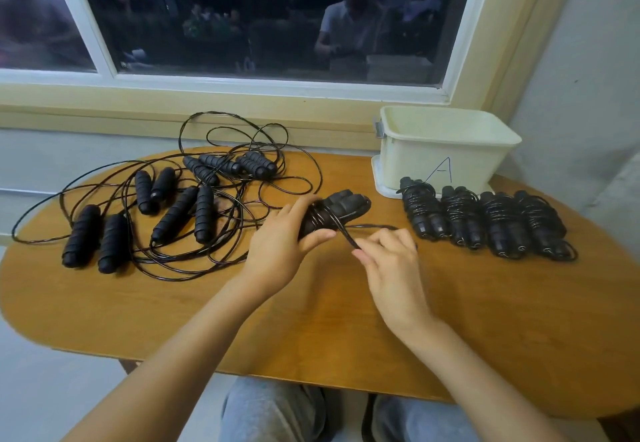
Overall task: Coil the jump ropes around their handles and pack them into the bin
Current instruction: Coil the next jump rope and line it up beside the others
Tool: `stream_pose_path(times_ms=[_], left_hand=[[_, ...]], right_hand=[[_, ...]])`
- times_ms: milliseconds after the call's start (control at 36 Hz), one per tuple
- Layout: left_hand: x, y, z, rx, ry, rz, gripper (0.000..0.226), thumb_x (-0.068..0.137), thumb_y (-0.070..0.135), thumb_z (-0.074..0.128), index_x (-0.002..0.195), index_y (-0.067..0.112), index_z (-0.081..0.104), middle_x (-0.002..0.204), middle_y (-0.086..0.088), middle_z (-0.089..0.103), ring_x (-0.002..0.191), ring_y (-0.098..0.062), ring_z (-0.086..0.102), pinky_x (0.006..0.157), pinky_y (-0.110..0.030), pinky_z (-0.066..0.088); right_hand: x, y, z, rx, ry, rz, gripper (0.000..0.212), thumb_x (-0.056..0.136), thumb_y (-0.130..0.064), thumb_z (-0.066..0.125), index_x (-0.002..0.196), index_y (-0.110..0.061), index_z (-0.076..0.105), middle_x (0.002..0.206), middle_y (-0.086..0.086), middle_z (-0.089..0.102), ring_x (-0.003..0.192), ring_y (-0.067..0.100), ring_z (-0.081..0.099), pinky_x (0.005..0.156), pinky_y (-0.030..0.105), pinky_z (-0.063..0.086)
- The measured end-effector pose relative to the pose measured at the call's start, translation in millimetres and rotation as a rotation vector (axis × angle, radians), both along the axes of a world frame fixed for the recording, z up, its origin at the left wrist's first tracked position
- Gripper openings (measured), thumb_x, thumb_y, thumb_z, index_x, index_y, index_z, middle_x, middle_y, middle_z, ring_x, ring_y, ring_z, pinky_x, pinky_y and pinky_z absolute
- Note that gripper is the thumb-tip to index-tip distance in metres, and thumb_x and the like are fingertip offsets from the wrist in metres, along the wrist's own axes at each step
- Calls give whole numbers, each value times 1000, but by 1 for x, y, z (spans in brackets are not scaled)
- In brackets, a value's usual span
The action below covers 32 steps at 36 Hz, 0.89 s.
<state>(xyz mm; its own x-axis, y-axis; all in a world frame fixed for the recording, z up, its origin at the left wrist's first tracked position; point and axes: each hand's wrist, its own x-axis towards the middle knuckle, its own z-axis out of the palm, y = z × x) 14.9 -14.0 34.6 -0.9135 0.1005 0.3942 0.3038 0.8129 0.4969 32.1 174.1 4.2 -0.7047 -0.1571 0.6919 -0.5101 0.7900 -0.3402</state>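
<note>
My left hand (280,237) grips a pair of black jump-rope handles (341,207) held together above the middle of the table, with cord partly wound round them. My right hand (391,258) pinches the loose black cord (346,235) just right of the handles. Several loose ropes with black foam handles (176,213) lie tangled on the left half of the table. Several coiled bundles (485,223) sit in a row on the right. The cream bin (446,150), marked with an "A", stands at the back right; nothing shows above its rim.
The oval wooden table (311,330) stands against a wall under a window (242,15). The bin rests on a lid or tray. My knees in grey trousers (277,410) show below the table's front edge. A pale wall rises at the right.
</note>
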Motion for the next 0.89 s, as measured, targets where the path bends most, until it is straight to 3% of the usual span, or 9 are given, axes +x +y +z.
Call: stream_pose_path(times_ms=[83, 167, 306, 389, 528, 611, 722, 833, 889], left_hand=[[4, 7, 6, 217, -84, -65, 75, 82, 74, 48, 140, 27, 43, 107, 10, 63, 87, -6, 60, 74, -27, 51], [4, 11, 11, 390, -162, -95, 63, 83, 57, 51, 136, 24, 48, 94, 12, 65, 71, -3, 60, 67, -23, 50], [7, 13, 15, 576, -323, -157, 36, 99, 33, 52, 133, 20, 53, 97, -3, 69, 69, 4, 61, 56, -9, 43], [11, 13, 18, 649, -405, -191, 29, 102, 35, 46, 125, 22, 58, 85, 3, 66, 55, 5, 56, 49, -10, 39], [13, 14, 20, 754, -574, -212, 43, 99, 50, 40, 115, 18, 64, 89, -5, 70, 72, -15, 62, 57, -23, 48], [13, 12, 23, 769, -636, -236, 49, 98, 54, 39, 114, 17, 65, 92, -6, 73, 75, -18, 62, 61, -27, 48], [13, 7, 22, 758, -733, -252, 56, 96, 58, 38, 114, 13, 66, 99, -7, 75, 74, -19, 64, 57, -25, 49], [13, 5, 20, 748, -819, -256, 61, 96, 61, 38, 117, 11, 65, 107, -11, 74, 75, -20, 64, 56, -25, 50], [13, 3, 18, 725, -861, -256, 63, 94, 63, 39, 119, 10, 64, 108, -12, 73, 75, -20, 64, 57, -25, 51]], right_hand=[[0, -2, 10, -106, -79, -18, 9, 78, -24, 81, 87, -22, 78, 73, -15, 64, 81, 15, 50, 72, 35, 38], [2, -5, 20, -305, -199, -5, 17, 75, -31, 83, 91, -27, 79, 70, -26, 53, 84, 15, 55, 77, 42, 47], [-2, -5, 23, -203, -16, -60, 17, 70, -34, 85, 80, -23, 77, 76, -17, 62, 81, 8, 42, 75, 32, 35], [-4, -4, 24, -257, -21, -1, 14, 72, -25, 85, 82, -18, 78, 75, -25, 58, 79, 13, 52, 67, 25, 41], [-5, -8, 26, -514, -241, 91, 16, 74, -22, 84, 84, -21, 72, 72, -12, 68, 71, 8, 63, 65, 20, 49], [-8, -9, 24, -537, -253, 69, 14, 73, -22, 85, 76, -21, 72, 77, -12, 64, 76, 12, 58, 68, 24, 46], [-15, -5, 20, -474, -224, -19, 19, 65, -27, 89, 70, -17, 73, 91, -10, 47, 94, 9, 41, 82, 7, 30], [-17, -1, 21, -340, -220, -108, 36, 57, -41, 89, 70, -17, 66, 100, -8, 46, 101, 10, 36, 87, 27, 32], [-16, 0, 25, -253, -218, -162, 53, 53, -46, 90, 88, -19, 61, 108, -7, 45, 108, 14, 37, 89, 28, 29]])
